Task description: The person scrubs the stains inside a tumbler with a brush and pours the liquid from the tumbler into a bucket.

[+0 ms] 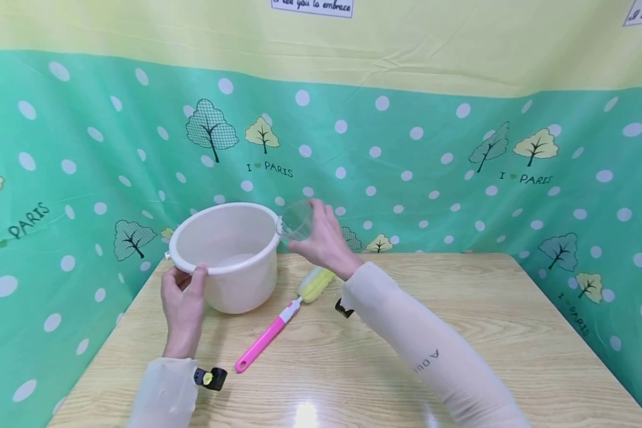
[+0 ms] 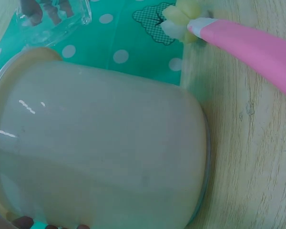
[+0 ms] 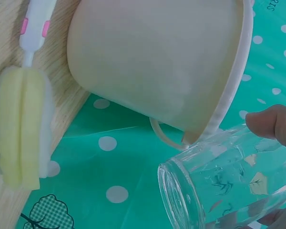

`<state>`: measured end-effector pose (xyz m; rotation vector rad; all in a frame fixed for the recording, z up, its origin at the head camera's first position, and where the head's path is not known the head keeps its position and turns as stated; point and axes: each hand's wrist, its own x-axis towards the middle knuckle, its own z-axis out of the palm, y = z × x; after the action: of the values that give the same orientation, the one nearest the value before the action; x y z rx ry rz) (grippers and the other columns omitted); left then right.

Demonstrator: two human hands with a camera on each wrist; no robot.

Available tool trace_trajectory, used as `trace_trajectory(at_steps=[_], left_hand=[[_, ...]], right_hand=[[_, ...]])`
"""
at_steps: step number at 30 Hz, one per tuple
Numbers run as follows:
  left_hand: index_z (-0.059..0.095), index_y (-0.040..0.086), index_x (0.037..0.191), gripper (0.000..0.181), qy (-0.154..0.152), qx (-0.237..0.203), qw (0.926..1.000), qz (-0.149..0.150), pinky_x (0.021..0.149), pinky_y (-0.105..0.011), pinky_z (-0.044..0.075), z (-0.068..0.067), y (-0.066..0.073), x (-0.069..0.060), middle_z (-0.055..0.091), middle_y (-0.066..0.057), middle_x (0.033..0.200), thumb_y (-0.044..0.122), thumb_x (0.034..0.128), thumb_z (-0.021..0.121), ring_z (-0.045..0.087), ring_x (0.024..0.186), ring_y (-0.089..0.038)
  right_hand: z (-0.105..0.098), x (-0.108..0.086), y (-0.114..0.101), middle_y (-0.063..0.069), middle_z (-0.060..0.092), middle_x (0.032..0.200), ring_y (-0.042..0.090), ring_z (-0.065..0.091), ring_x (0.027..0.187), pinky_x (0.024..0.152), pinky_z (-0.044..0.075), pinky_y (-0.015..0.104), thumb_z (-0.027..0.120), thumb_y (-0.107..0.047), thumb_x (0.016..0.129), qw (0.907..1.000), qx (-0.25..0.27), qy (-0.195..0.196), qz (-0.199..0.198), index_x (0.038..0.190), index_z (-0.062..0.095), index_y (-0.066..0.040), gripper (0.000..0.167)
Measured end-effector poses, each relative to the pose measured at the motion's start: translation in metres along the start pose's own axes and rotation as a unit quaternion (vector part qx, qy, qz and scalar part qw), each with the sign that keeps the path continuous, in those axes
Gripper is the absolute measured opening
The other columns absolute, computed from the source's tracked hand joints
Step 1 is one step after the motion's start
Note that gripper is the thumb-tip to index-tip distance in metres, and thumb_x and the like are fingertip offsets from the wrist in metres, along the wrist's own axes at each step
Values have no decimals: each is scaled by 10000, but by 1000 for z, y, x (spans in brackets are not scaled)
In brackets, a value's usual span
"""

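Observation:
A cream-white plastic bucket (image 1: 241,285) stands on the left part of the table, tilted a little toward the near left. My left hand (image 1: 184,303) grips its near-left rim, thumb on the outside; in the left wrist view only dark fingertips (image 2: 24,222) show at the lower edge. Beside the bucket's right rim, my right hand (image 1: 323,238) holds a clear drinking glass (image 1: 297,219) up in the air, lying sideways. The right wrist view shows the glass (image 3: 233,176) near the rim, with the thumb (image 3: 271,121) along its side. I cannot tell whether glass and rim touch.
A sponge bottle brush lies right of the bucket, its pink handle (image 1: 264,342) toward me and its yellow-and-white head (image 1: 315,284) below my right hand. A green dotted cloth (image 1: 406,154) hangs behind the wooden table (image 1: 460,309) and along both sides.

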<state>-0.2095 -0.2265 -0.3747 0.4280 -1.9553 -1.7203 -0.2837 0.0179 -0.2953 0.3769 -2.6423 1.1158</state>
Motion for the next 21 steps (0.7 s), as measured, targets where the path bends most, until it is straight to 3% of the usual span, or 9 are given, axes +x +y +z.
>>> trace_trajectory(at_steps=[13,21], left_hand=[[357,87,1405,631,-49,62,10000,-31,1031,-434,340,0,-1,0,384,-78,1346,445,929,565,361,1219,-229],[362,66,1399,639,-40,-28,10000,-33,1027,-417,339,0,-1,1,394,-76,1323,427,922,587,366,1203,-230]], right_hand=[[-5,-5,12,100,466,1232,230,538,1002,783,535,389,827,-182,598,9998,152,51,140,1415,303,-111,974],[-9,-7,22,65,430,1248,227,504,1069,863,507,425,808,-167,590,9995,275,102,95,1388,319,-96,939]])
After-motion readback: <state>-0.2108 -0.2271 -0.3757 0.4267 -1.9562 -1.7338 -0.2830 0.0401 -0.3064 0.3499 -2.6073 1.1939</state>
